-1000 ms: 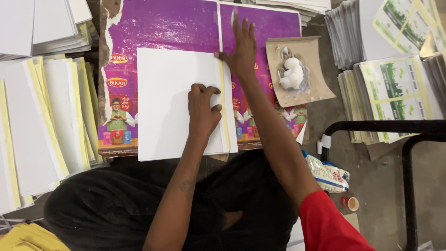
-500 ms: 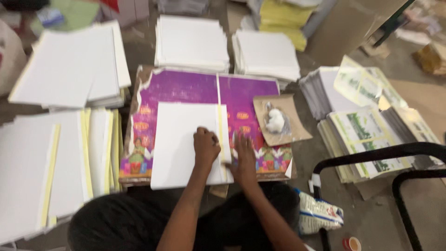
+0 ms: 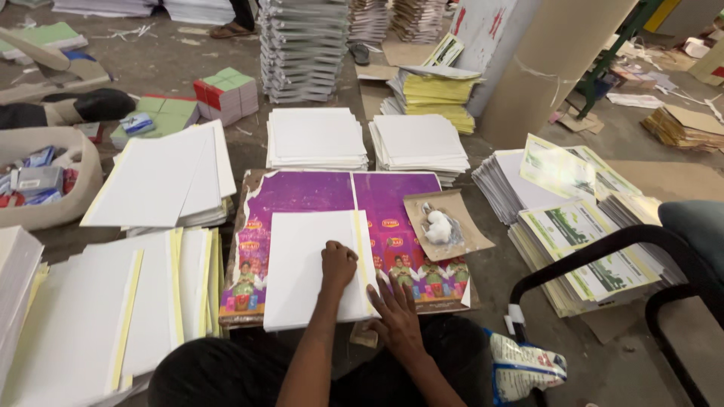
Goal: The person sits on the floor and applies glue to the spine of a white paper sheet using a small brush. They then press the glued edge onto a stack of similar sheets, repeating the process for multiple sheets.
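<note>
Paper block [image 3: 305, 267] first: a white pad with a yellow strip down its right edge, lying flat on the purple printed sheet [image 3: 317, 196] right in front of you. Your left hand [image 3: 338, 264] is curled into a loose fist, knuckles pressing on the block near that yellow edge, not gripping anything. Your right hand [image 3: 397, 320] is spread flat and open, fingers fanned over the block's lower right corner and onto the purple sheet, holding nothing either, just pinning things down.

Looks to me like you're at the pressing and smoothing stage along the glued spine. I'd guess the follow-up needs even pressure down the whole yellow strip while the flat hand keeps the block from sliding.

Around that: a scrap of brown card [image 3: 446, 224] with a white wad [image 3: 437, 226] on it sits just right of the block, on the purple sheet's edge. More white blocks with yellow edges [image 3: 136, 301] are stacked at your left, plain white stacks [image 3: 317, 137] lie beyond the purple sheet, printed green-and-white sheets [image 3: 581, 249] pile up at the right, and a black chair frame [image 3: 603, 252] cuts in at lower right.
</note>
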